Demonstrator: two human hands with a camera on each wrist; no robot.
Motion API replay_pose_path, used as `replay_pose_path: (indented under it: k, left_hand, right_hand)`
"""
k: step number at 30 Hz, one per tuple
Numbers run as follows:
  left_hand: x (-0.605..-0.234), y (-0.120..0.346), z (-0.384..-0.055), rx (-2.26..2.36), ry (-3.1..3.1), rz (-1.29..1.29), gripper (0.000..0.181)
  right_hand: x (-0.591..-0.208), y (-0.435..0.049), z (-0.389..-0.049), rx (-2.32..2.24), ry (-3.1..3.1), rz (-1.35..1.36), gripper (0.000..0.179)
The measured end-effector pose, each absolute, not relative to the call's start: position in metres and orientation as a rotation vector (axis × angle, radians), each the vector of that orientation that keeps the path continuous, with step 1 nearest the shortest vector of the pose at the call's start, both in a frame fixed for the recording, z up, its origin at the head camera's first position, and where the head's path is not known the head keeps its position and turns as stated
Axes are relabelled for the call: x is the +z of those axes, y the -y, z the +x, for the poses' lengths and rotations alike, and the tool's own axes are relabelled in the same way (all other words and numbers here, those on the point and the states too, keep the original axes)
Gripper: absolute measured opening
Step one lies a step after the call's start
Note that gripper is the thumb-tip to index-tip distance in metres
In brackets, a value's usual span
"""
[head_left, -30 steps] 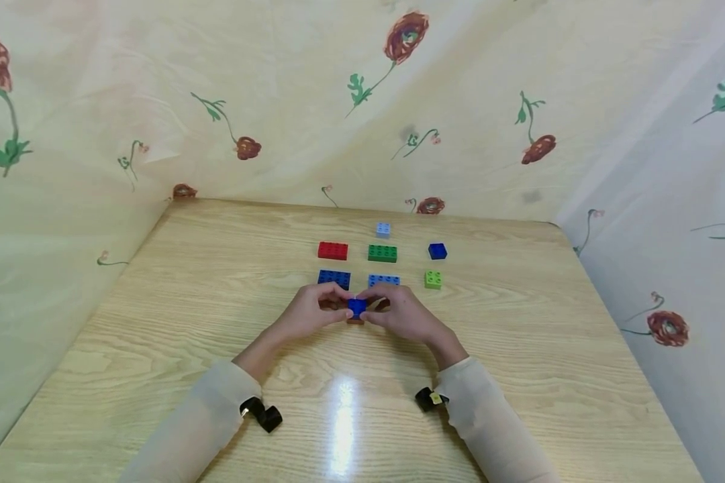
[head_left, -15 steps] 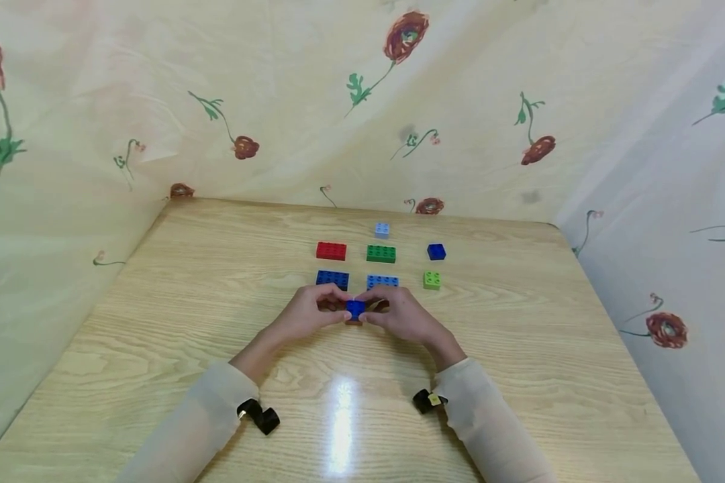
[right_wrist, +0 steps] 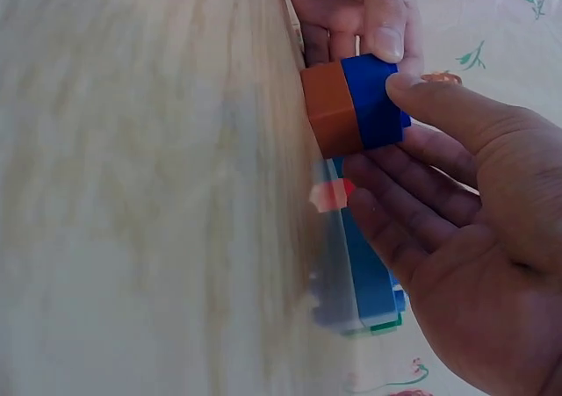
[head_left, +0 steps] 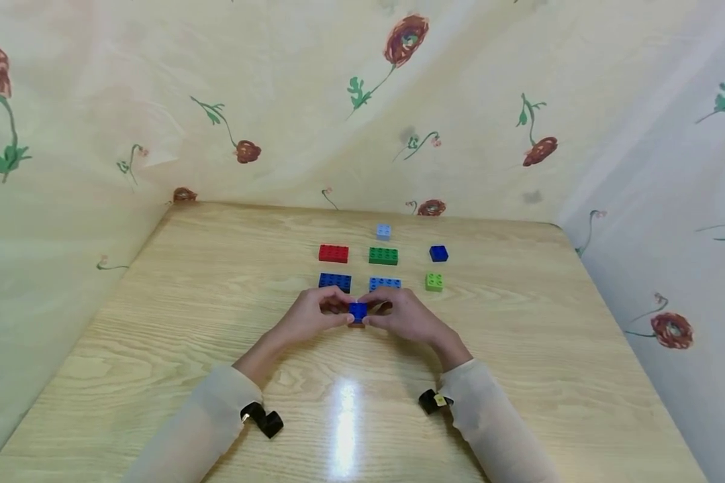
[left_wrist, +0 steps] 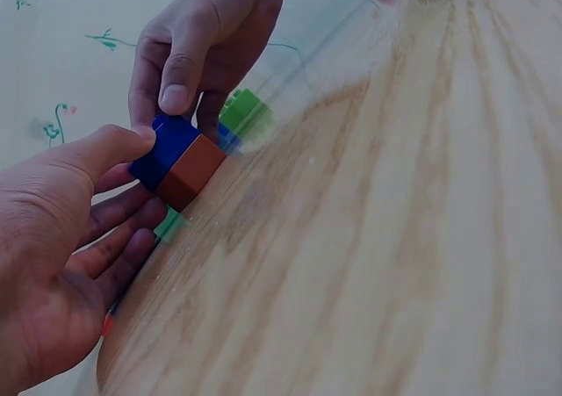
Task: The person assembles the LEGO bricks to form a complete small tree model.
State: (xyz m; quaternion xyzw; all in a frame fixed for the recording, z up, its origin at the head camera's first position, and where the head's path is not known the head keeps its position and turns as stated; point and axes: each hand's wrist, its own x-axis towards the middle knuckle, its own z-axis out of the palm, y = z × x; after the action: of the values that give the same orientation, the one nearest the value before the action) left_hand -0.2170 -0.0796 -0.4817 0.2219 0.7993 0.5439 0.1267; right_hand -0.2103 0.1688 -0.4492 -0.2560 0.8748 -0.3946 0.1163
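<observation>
A blue brick [head_left: 358,310] sits flush on top of an orange-brown brick [right_wrist: 332,115], which stands on the table. My left hand [head_left: 309,315] pinches the blue brick from the left side, its thumb at the near corner. From the other side my right hand [head_left: 406,315] pinches the same brick between thumb and fingers. In the left wrist view the orange-brown brick [left_wrist: 191,169] shows its near face below the blue one. Just beyond the hands lie a dark blue brick [head_left: 335,280] and a lighter blue brick [head_left: 385,283], both partly hidden by the hands.
Farther back on the wooden table [head_left: 217,255] lie a red brick [head_left: 333,253], a green brick [head_left: 383,255] and a pale blue brick [head_left: 383,231]. To the right are a small blue brick [head_left: 438,253] and a lime green brick [head_left: 433,282]. A flowered cloth [head_left: 314,87] hangs behind the table.
Both hands keep the same hold on the blue brick, and the stack stays in place. Only the head view shifts slightly.
</observation>
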Motion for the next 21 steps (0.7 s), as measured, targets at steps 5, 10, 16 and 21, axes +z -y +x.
replay_pose_path:
  k: [5, 10, 16, 21]
  left_hand:
    - [-0.483, 0.078, -0.216, 1.578, -2.343, 0.652, 0.025]
    - [-0.482, 0.078, -0.217, 1.561, -2.360, 0.637, 0.024]
    - [-0.484, 0.078, -0.219, 1.559, -2.361, 0.645, 0.024]
    - [-0.485, 0.078, -0.219, 1.559, -2.367, 0.645, 0.024]
  right_hand:
    - [-0.441, -0.182, -0.214, -1.183, -2.589, -0.699, 0.028]
    - [-0.430, -0.204, -0.222, -1.213, -2.655, -0.698, 0.028]
    - [-0.420, -0.228, -0.227, -1.245, -2.728, -0.609, 0.030]
    - [-0.420, -0.246, -0.234, -1.236, -2.780, -0.514, 0.031]
